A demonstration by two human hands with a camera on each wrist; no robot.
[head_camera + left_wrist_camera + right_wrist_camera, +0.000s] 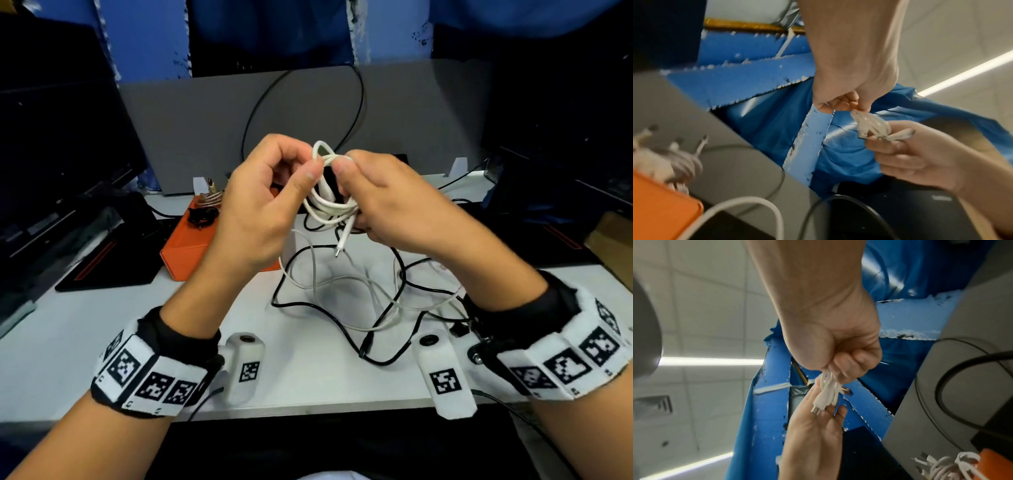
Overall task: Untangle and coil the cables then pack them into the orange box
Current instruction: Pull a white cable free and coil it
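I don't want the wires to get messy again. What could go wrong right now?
The white cable coil is only pinched between the left hand and right hand, so its loops might spring apart if either grip slips. Its loose plug end dangles over the tangled cables on the desk and could snag there. The orange box sits partly behind the left hand, so an arm might bump it.

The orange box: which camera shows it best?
The head view: the orange box sits whole on the table's left, with coiled cables already inside. The left wrist view catches only a blurred orange corner; the right wrist view shows a sliver beside white cables.
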